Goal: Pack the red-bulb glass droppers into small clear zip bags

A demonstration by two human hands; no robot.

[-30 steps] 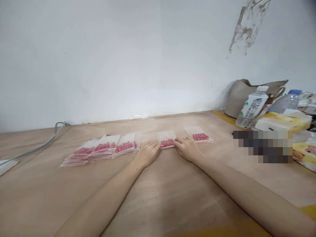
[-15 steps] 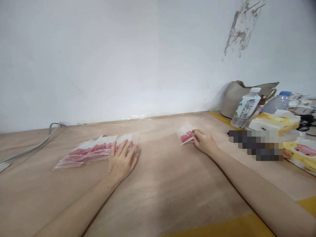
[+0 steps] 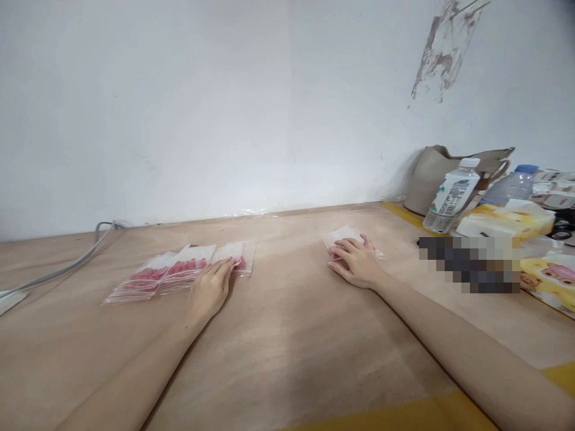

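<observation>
Several clear zip bags (image 3: 182, 266) with small pink-red pieces inside lie overlapping in a row on the table's left side. My left hand (image 3: 211, 288) is at the right end of that row, its fingers together and closed on the edge of a small zip bag (image 3: 232, 251); the thumb is mostly hidden. Farther right, a few more zip bags (image 3: 345, 233) lie in a small pile. Over them rests my right hand (image 3: 357, 263), fingers spread and palm down, covering most of the pink-red pieces there.
A grey cable (image 3: 67, 266) runs along the left. To the right stand a beige bag (image 3: 422, 179), a labelled bottle (image 3: 453, 197) and a blue-capped bottle (image 3: 512, 185). A tissue pack (image 3: 503, 221) and a yellow cartoon-print item (image 3: 548, 275) lie near them. The white wall (image 3: 224, 120) closes off the back.
My left hand has drawn its spread fingers together at the row's right end. My right hand has gone from pinching a bag's edge to lying spread over the right pile.
</observation>
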